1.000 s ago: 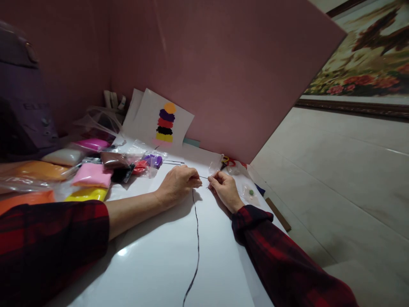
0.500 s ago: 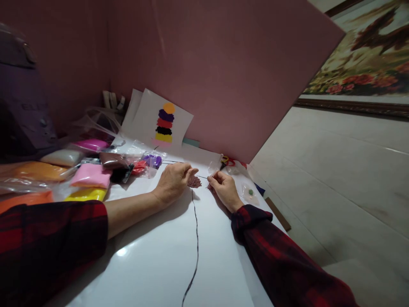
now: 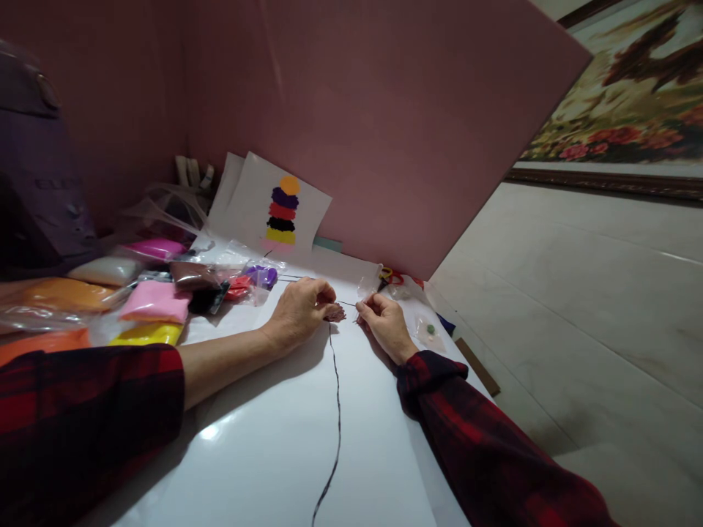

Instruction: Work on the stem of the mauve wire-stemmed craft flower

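My left hand (image 3: pixel 299 313) rests on the white table (image 3: pixel 263 454), its fingertips touching a small fuzzy pink-brown pompom (image 3: pixel 335 312). My right hand (image 3: pixel 384 322) sits just to the right, fingers pinched on a thin needle or wire that points toward the pompom. A long dark string (image 3: pixel 335 410) runs from under the pompom down the table toward me. Both sleeves are red and black plaid.
Bags of coloured clay, pink (image 3: pixel 157 300), yellow (image 3: pixel 146 334), orange (image 3: pixel 60 293) and white (image 3: pixel 104 271), lie at the left. A sheet with stacked coloured blobs (image 3: pixel 283 208) leans on the pink board (image 3: pixel 384 132). Red-handled scissors (image 3: pixel 392 277) and a small bag (image 3: pixel 431 331) lie at the right edge.
My left hand opened its fingers and uncovered the pompom, then closed back onto it. My right hand stayed almost still.
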{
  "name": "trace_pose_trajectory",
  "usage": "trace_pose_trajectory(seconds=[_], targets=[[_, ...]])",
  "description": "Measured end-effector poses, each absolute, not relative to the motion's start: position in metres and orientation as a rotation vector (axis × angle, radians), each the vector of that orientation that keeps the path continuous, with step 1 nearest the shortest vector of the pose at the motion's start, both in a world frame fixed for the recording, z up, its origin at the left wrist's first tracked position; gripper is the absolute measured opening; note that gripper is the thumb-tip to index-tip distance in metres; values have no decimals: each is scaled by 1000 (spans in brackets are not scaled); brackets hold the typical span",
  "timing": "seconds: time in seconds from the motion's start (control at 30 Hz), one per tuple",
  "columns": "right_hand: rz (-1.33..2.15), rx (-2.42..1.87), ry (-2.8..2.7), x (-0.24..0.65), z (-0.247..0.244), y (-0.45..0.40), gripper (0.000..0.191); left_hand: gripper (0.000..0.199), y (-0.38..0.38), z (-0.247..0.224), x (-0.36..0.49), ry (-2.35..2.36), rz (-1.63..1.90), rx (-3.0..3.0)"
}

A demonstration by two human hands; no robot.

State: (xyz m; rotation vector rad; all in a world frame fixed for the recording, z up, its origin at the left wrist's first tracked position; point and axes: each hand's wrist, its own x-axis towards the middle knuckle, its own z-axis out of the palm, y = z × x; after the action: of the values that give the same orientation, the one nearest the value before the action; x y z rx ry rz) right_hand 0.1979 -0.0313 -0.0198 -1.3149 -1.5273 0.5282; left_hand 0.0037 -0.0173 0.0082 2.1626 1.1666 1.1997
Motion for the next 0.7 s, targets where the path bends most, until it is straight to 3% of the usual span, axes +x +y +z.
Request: trace_pose_trajectory(seconds=[0.7], targets=[[529,-1306,-1527,198,-21,-31,22,34,-21,13,4,1050,1167,2230]])
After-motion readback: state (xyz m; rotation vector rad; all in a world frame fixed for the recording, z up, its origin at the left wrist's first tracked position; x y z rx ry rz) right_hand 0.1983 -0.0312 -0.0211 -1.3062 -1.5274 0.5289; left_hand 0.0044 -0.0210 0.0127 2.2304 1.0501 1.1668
